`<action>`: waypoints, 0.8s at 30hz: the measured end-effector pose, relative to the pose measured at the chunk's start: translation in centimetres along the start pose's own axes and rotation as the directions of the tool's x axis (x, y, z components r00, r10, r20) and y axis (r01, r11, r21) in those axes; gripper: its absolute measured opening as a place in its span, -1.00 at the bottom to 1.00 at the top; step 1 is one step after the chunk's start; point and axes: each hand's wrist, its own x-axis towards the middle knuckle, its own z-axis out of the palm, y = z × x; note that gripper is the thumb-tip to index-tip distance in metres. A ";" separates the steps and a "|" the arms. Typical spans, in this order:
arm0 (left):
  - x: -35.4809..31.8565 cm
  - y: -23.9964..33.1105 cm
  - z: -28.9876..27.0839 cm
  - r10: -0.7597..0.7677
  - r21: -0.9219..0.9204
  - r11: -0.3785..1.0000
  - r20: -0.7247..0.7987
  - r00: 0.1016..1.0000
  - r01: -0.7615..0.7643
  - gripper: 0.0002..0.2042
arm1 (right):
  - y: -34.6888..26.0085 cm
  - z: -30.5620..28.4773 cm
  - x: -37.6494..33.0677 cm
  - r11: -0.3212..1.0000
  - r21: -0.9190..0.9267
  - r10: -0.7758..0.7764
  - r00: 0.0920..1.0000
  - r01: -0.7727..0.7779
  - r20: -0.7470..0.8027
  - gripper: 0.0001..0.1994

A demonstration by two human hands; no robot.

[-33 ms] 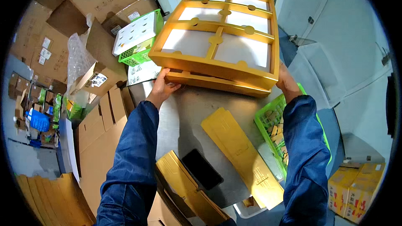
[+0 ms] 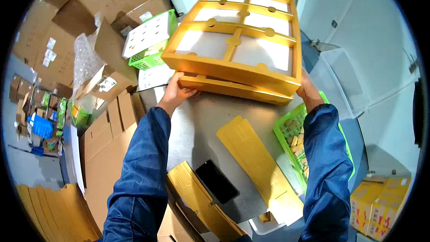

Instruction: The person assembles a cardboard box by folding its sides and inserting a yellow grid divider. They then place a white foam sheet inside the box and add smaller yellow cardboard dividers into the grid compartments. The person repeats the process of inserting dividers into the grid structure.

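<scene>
A gold cardboard tray (image 2: 233, 73), split by dividers into several white-bottomed compartments, is stacked on a second gold tray (image 2: 237, 92). The upper one sits slightly askew, with a narrow gap between them at the front. My left hand (image 2: 174, 93) grips the lower tray's front left corner, thumb on top, fingers curled beneath. At the front right corner, my right hand (image 2: 307, 92) is closed against the side of the stack; its fingertips are hidden. Flat gold card strips (image 2: 255, 157) and a black phone (image 2: 217, 181) lie nearer on the metal table (image 2: 204, 130).
On the right, a green basket (image 2: 283, 136) holds small gold pieces. Another green basket (image 2: 148, 60), topped by a white perforated board, stands at the far left. Cardboard boxes (image 2: 121, 0) crowd the left; folded gold card (image 2: 201, 197) lies near me. A clear bin (image 2: 336, 80) is at right.
</scene>
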 end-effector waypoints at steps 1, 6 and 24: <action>-0.6 0.5 -0.4 -0.007 -0.010 1.000 0.022 1.000 0.008 -0.41 | 0.1 1.3 -0.3 0.998 0.062 -0.013 0.999 0.010 0.040 -0.56; -3.9 2.2 -0.2 0.109 0.022 0.994 -0.037 0.993 -0.109 -0.44 | 0.1 3.5 -2.7 0.956 0.257 -0.158 0.986 0.140 0.050 -0.60; -51.6 -4.4 -5.2 0.436 -0.099 0.829 -0.501 0.748 -0.550 -0.58 | -12.5 12.2 -33.9 0.971 -0.031 0.228 0.883 -0.236 0.410 -0.67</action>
